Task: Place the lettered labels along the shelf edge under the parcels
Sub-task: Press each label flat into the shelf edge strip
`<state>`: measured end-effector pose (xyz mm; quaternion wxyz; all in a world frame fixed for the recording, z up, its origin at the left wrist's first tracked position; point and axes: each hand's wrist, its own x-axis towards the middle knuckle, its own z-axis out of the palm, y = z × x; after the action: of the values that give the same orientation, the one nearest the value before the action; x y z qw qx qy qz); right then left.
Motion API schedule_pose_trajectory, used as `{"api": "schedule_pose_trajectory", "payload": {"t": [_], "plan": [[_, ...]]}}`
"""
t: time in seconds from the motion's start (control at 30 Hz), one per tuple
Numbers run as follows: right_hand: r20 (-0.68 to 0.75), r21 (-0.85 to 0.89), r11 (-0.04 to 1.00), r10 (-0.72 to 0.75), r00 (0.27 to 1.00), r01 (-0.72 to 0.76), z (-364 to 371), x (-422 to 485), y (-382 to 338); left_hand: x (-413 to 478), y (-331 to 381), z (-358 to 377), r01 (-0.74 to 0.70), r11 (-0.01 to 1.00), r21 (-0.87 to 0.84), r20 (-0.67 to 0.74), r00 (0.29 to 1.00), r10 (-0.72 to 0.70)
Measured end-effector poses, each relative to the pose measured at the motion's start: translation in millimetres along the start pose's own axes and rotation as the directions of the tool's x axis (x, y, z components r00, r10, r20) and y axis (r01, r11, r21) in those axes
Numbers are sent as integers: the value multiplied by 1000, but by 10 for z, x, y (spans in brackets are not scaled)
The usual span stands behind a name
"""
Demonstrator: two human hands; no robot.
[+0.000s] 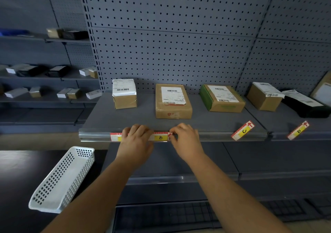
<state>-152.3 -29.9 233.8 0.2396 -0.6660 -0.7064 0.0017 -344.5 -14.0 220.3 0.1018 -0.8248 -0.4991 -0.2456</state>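
A label marked B (160, 137) lies in the clear strip on the shelf edge (215, 135), below the flat brown parcel (173, 101). My right hand (186, 139) pinches its right end. My left hand (137, 139) rests on the strip over the label's left end, its fingers curled over the shelf lip. Another label (115, 136) sits in the strip just left of that hand, its letter hidden. Label C (243, 130) lies loose and slanted on the shelf below the green-sided parcel (222, 98). Label D (298, 130) lies slanted on the neighbouring shelf.
A small parcel with white wrap (124, 94) stands at the left of the shelf. A brown box (265, 96) and a black parcel (304, 104) sit to the right. A white mesh basket (62, 179) rests on a dark surface at lower left. Further parcel shelves run along the left.
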Motion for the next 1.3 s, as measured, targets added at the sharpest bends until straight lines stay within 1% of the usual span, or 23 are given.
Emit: {"api": "schedule_pose_trajectory", "payload": {"t": [0.07,0.23,0.37,0.6,0.7,0.93,1.13,1.3], "plan": [[-7,10,1000,16,1000,-16,7,2,-5,4,16,3,7,1000,-8,-12,1000,-7],[-43,45,997,66,997,-64,24,-14,22,-3,19,24,44,999,11,16,999,-45],[-51,10,997,82,995,-82,23,11,8,-9,27,20,44,999,17,11,999,-45],[-74,-97,995,22,997,-30,13,46,5,-8,41,32,11,1000,15,-34,999,-10],[-65,-130,992,-6,998,-2,10,50,15,7,65,35,25,1000,10,-34,999,-25],[-51,-161,987,-17,999,8,7,49,69,43,110,48,36,999,2,-26,999,-36],[-62,-165,986,-2,998,-8,-50,34,233,102,248,113,11,1000,0,-36,999,-11],[-61,-174,985,-24,998,13,-114,29,319,104,319,163,16,1000,-4,-10,1000,-16]]}}
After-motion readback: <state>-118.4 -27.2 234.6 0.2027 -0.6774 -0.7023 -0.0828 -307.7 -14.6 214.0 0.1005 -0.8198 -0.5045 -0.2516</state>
